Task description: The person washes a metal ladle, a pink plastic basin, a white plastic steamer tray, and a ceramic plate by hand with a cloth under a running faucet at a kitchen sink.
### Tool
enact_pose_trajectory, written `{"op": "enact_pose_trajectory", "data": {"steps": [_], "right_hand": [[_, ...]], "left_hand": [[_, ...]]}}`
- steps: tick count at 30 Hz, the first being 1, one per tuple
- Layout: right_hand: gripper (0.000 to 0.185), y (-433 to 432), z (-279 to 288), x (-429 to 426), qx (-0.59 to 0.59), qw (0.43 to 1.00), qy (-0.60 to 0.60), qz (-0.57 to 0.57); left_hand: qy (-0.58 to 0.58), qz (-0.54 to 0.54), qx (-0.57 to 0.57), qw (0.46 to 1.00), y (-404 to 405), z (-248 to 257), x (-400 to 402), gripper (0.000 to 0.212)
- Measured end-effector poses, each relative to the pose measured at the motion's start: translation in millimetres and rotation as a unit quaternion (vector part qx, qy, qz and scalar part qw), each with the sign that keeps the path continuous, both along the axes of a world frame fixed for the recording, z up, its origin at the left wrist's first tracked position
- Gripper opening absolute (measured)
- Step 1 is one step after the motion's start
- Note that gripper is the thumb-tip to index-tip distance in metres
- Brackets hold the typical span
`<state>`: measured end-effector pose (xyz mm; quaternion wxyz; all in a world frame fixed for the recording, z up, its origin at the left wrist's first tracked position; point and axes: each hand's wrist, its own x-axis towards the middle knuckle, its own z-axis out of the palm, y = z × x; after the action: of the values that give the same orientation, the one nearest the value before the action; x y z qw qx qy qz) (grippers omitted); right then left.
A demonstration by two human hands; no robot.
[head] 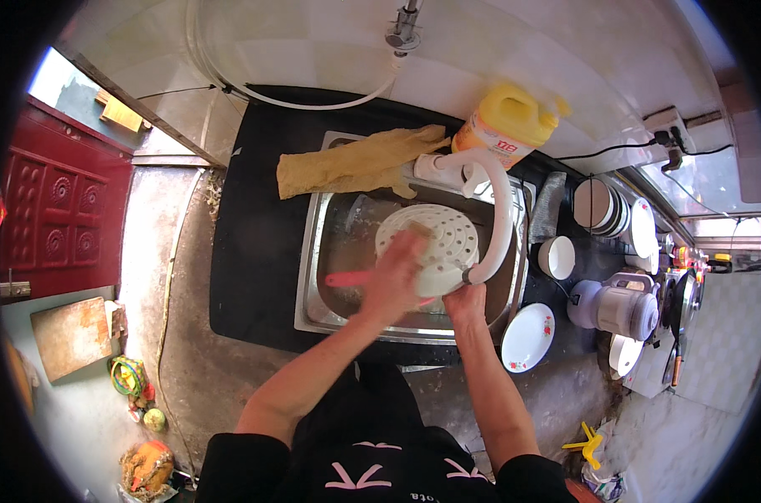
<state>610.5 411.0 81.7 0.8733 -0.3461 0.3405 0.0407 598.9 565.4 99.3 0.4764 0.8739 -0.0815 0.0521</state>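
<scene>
A white perforated round steamer tray or colander [449, 236] is tilted above the stainless steel sink [306, 270]. My left hand [396, 270], blurred, lies on the tray's holed face with a small brownish pad or sponge under its fingers. At the tray's lower right edge, my right hand [465, 302] grips the rim, just below the mouth of the white curved faucet [503, 214]. A pink handle [348, 279] sticks out to the left beneath my left hand; what it belongs to is mostly hidden. Cloudy water lies in the basin.
A tan cloth [349, 165] lies over the sink's back edge beside a yellow detergent jug [506, 126]. To the right are a white bowl [556, 258], a floral oval plate [527, 337], a soy milk maker or blender [616, 308] and stacked dishes [597, 204].
</scene>
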Motion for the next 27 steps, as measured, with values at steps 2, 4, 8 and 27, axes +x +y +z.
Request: {"op": "enact_pose_trajectory", "data": {"steps": [2, 4, 8, 27], "right_hand": [[0.039, -4, -15, -4, -0.016, 1.0, -0.015, -0.004], [0.041, 2, -2, -4, -0.02, 1.0, 0.016, 0.001], [0.046, 4, -12, -11, -0.114, 0.993, 0.022, 0.003], [0.04, -1, -4, 3, -0.545, 0.796, -0.192, 0.182]], "left_hand": [[0.0, -0.062, 0.059, 0.996, -11, -4, 0, 0.041], [0.026, -0.083, 0.071, 0.994, -7, -41, 8, 0.04], [0.225, 0.03, -0.163, 0.96, 9, -52, 40, 0.044], [-0.032, -0.011, 0.023, 0.999, -48, 21, 18, 0.051]]}}
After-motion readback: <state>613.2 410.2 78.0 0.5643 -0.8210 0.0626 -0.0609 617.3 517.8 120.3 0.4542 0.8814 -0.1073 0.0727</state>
